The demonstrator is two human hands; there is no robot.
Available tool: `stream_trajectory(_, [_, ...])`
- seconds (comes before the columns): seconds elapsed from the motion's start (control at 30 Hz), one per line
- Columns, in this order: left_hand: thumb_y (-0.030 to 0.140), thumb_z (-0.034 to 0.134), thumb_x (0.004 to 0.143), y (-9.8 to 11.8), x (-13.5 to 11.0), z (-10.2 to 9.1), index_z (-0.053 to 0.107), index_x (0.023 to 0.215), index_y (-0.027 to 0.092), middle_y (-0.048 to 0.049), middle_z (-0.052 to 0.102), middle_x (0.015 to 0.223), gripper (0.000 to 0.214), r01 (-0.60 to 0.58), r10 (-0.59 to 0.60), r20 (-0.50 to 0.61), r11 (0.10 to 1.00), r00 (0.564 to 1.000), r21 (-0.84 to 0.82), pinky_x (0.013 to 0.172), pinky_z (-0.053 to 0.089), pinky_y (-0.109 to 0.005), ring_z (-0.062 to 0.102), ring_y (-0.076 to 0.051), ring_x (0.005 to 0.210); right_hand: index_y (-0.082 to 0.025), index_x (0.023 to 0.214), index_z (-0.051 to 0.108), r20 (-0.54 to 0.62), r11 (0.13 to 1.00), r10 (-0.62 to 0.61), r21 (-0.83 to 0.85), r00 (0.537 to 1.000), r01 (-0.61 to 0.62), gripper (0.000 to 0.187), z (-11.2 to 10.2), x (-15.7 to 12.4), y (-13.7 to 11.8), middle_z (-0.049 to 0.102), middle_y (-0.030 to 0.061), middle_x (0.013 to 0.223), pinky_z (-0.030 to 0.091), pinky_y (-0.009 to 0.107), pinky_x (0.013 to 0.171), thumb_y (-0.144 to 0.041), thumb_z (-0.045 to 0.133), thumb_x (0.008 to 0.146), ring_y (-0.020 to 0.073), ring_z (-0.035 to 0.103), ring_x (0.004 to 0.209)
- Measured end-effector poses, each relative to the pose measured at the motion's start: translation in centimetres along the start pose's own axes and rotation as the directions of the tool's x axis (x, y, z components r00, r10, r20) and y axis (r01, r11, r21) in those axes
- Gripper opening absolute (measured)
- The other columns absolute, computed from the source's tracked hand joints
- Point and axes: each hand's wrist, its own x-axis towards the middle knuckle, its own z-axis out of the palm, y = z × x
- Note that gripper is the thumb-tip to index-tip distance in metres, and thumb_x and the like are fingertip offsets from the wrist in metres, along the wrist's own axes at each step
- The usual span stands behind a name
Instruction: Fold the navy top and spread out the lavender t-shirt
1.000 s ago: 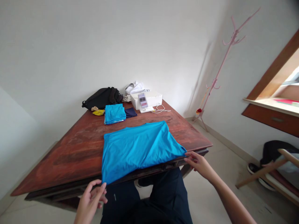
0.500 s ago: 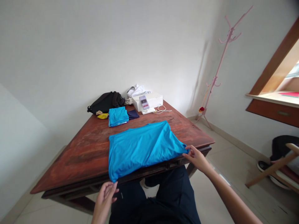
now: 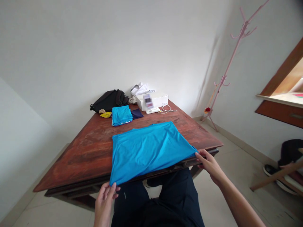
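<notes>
A bright blue garment, which looks like a folded shirt (image 3: 146,148), lies spread on the wooden table (image 3: 78,157), its near edge at the table's front. My left hand (image 3: 106,194) pinches its near left corner between thumb and fingers, just off the table's edge. At the near right corner, my right hand (image 3: 207,162) grips the cloth the same way. The near edge is stretched between both hands, and soft creases run across the cloth.
Behind the shirt sit a folded blue stack (image 3: 121,115), a dark navy cloth (image 3: 137,113), a yellow item (image 3: 106,114), a black bag (image 3: 109,101) and a white box (image 3: 161,100) with a cable (image 3: 168,109). A pink coat rack (image 3: 230,60) stands at right.
My right hand has moved outward to the right with its corner. The near edge is now straighter and tauter, with fewer folds. The view has shifted slightly.
</notes>
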Motion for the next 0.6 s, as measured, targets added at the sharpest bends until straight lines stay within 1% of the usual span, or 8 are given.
stream_trajectory(0.1, [0.058, 0.088, 0.06, -0.2, 0.2, -0.5, 0.066, 0.086, 0.018, -0.005, 0.073, 0.081, 0.053, 0.029, -0.029, 0.027, 0.999, 0.999, -0.022, 0.068, 0.058, -0.027, 0.071, -0.023, 0.081, -0.025, 0.086, 0.057, 0.046, 0.977, 0.104, 0.182, 0.994, -0.11, 0.035, -0.1, -0.3, -0.2, 0.062, 0.0006, 0.074, 0.056, 0.029, 0.058, -0.057, 0.07, 0.08, 0.0186, 0.065, 0.07])
stream_trajectory(0.2, [0.058, 0.091, 0.054, -0.4, 0.4, -0.6, 0.064, 0.084, 0.018, -0.0048, 0.073, 0.079, 0.057, 0.074, -0.073, 0.018, 0.996, 0.997, -0.059, 0.067, 0.058, -0.027, 0.071, -0.022, 0.078, -0.026, 0.087, 0.055, 0.089, 0.95, 0.153, 0.263, 0.984, -0.172, 0.033, -0.1, -0.2, 0.2, 0.064, 0.0004, 0.078, 0.058, 0.03, 0.058, -0.053, 0.072, 0.081, 0.0186, 0.068, 0.067])
stream_trajectory(0.27, [0.058, 0.092, 0.049, -0.4, 0.6, -0.5, 0.064, 0.086, 0.018, -0.0052, 0.073, 0.078, 0.061, 0.127, -0.125, 0.023, 0.99, 0.992, -0.067, 0.063, 0.058, -0.027, 0.072, -0.024, 0.077, -0.026, 0.089, 0.056, 0.109, 0.952, 0.157, 0.249, 0.982, -0.18, 0.034, 0.0, 0.0, 0.4, 0.066, 0.0011, 0.082, 0.059, 0.032, 0.06, -0.054, 0.073, 0.08, 0.0198, 0.071, 0.069])
stream_trajectory(0.3, [0.059, 0.092, 0.049, -0.4, 0.8, -0.5, 0.064, 0.087, 0.017, -0.0055, 0.073, 0.078, 0.063, 0.156, -0.154, 0.036, 0.986, 0.987, -0.066, 0.061, 0.058, -0.028, 0.072, -0.024, 0.076, -0.026, 0.092, 0.058, 0.109, 0.961, 0.142, 0.223, 0.984, -0.164, 0.035, 0.1, 0.0, 0.4, 0.068, 0.002, 0.086, 0.06, 0.032, 0.06, -0.056, 0.071, 0.081, 0.0205, 0.072, 0.072])
stream_trajectory(0.37, [0.063, 0.09, 0.049, -0.2, 1.0, -0.3, 0.064, 0.088, 0.017, -0.006, 0.073, 0.077, 0.066, 0.201, -0.197, 0.057, 0.977, 0.979, -0.068, 0.057, 0.057, -0.028, 0.073, -0.026, 0.075, -0.026, 0.1, 0.061, 0.109, 0.984, 0.117, 0.124, 0.987, -0.13, 0.04, 0.5, 0.1, 0.5, 0.07, 0.0035, 0.093, 0.06, 0.032, 0.06, -0.06, 0.07, 0.081, 0.022, 0.073, 0.075])
stream_trajectory(0.43, [0.064, 0.089, 0.05, 0.0, 1.2, -0.2, 0.065, 0.09, 0.016, -0.0062, 0.072, 0.077, 0.067, 0.217, -0.212, 0.058, 0.971, 0.976, -0.096, 0.055, 0.058, -0.029, 0.075, -0.028, 0.075, -0.026, 0.101, 0.063, 0.045, 0.995, 0.084, 0.05, 0.995, -0.087, 0.047, 0.9, 0.2, 0.5, 0.07, 0.0027, 0.085, 0.058, 0.03, 0.055, -0.064, 0.074, 0.074, 0.0226, 0.073, 0.07])
stream_trajectory(0.5, [0.064, 0.089, 0.05, 0.1, 1.3, 0.0, 0.067, 0.095, 0.016, -0.0076, 0.074, 0.08, 0.069, 0.223, -0.218, 0.06, 0.971, 0.974, -0.092, 0.054, 0.058, -0.029, 0.076, -0.03, 0.075, -0.024, 0.091, 0.065, 0.01, 0.999, 0.049, 0.003, 0.999, -0.049, 0.049, 1.2, 0.2, 0.5, 0.069, 0.002, 0.075, 0.056, 0.029, 0.052, -0.065, 0.078, 0.068, 0.0237, 0.072, 0.068])
stream_trajectory(0.6, [0.067, 0.085, 0.054, 0.1, 1.2, -0.1, 0.07, 0.098, 0.015, -0.0109, 0.076, 0.083, 0.07, 0.178, -0.18, 0.091, 0.984, 0.979, 0.027, 0.052, 0.056, -0.028, 0.076, -0.031, 0.077, -0.021, 0.075, 0.063, -0.03, 0.999, 0.031, 0.023, 0.999, -0.031, 0.051, 1.3, 0.2, 0.4, 0.069, 0.0027, 0.07, 0.055, 0.028, 0.052, -0.065, 0.082, 0.06, 0.0254, 0.072, 0.07])
